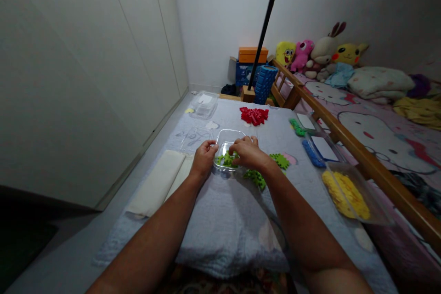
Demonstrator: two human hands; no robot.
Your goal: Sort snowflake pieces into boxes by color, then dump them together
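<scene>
A clear plastic container (231, 135) stands mid-table with bright green snowflake-shaped pieces (225, 161) in it. My left hand (206, 155) pinches the container's left rim between thumb and fingers. Over the container's right side is my right hand (248, 150), its fingers bent down and drawn together at the green pieces. Whatever lies between those fingertips is hidden. More loose green pieces (255, 178) lie on the cloth beneath and beside my right wrist.
Red pieces (254, 115) are heaped at the back. Filled containers of green, blue (313, 152) and yellow pieces (346, 195) line the right edge by the bed rail (339, 144). A folded cream cloth (156, 183) and clear containers (204, 103) lie left. A black pole (265, 30) rises behind.
</scene>
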